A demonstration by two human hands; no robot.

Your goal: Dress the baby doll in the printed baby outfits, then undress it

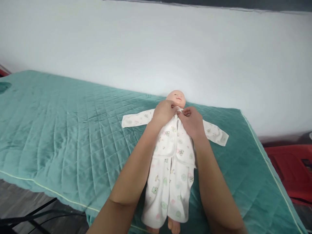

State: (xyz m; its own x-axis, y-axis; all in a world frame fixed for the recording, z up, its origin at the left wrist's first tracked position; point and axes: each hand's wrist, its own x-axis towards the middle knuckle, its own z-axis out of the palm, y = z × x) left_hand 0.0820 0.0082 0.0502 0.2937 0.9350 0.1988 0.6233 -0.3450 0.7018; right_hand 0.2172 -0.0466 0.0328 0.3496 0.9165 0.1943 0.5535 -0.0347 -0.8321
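Note:
A baby doll (175, 95) lies on its back, dressed in a white patterned jacket (165, 143) and matching trousers (156, 195). Both sleeves are spread out to the sides, and the doll's feet show below the trouser hems. At the collar, my left hand (165, 112) pinches the jacket's edge just under the doll's chin. My right hand (192, 121) is closed on the other front edge beside it, the two hands almost touching. Below my fingers the jacket fronts meet along the middle and part toward the hem. Any fastener at the neck is hidden by my fingers.
A green quilted cover (73, 130) is spread over the bed-like surface, with a pale wall (146, 45) behind it. Something red (290, 169) stands past the right edge. Dark thin bars (29, 217) are at the lower left above the grey floor.

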